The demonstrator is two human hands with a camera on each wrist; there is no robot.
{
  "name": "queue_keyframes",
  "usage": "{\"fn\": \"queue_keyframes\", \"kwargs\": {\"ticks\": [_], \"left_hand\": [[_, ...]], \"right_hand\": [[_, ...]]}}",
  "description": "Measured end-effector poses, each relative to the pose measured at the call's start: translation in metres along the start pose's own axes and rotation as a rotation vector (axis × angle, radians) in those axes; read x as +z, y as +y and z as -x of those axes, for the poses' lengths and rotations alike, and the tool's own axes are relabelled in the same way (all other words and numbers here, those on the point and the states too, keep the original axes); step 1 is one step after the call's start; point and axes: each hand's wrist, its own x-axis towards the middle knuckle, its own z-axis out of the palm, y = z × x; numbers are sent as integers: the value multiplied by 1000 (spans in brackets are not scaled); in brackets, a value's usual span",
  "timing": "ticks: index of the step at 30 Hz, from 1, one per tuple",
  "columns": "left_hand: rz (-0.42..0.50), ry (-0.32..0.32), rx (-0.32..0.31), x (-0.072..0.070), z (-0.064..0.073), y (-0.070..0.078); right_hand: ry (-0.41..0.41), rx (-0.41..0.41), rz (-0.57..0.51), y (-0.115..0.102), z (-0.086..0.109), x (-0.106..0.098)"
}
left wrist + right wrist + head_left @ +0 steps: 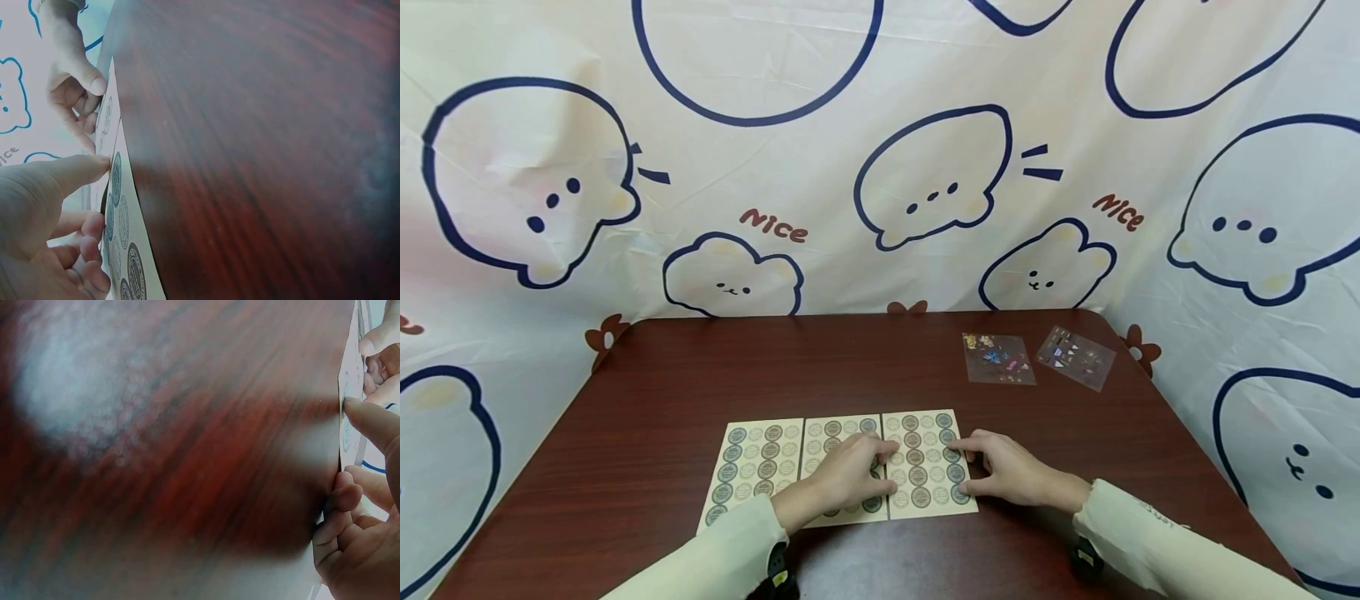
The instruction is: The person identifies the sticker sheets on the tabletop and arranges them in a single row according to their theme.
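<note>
Three cream sheets printed with rows of round stamp-like circles lie side by side on the table: a left sheet (751,454), a middle sheet (842,429) and a right sheet (925,458). Over the middle sheet reaches my left hand (846,472), its thumb and forefinger tips touching the left part of the right sheet. My right hand (1018,472) touches that sheet's right edge with thumb and forefinger spread apart. In the left wrist view, the left thumb (81,172) rests on the paper; the right thumb (372,419) does likewise in the right wrist view.
Two clear plastic sheets with small colourful pieces lie toward the back right of the brown table (715,367): a left one (1007,371) and a tilted right one (1086,371). A cartoon-printed cloth (827,275) hangs behind and at the sides.
</note>
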Motion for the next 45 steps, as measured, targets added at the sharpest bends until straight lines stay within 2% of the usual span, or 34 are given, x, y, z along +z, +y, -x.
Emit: {"fn": "queue_keyframes", "kwargs": {"ticks": [11,28,32,39,45], "left_hand": [[32,-1,-5,0,0,-1],[10,7,32,0,0,-1],[28,9,19,-1,0,0],[65,22,-23,-5,0,1],[76,39,-6,-12,-5,2]], "right_hand": [[-5,-13,-21,-2,1,0],[9,-25,-47,-1,2,0],[21,-26,-65,1,2,-1],[42,-20,-71,1,0,-9],[58,-3,-61,-3,-1,-19]]}}
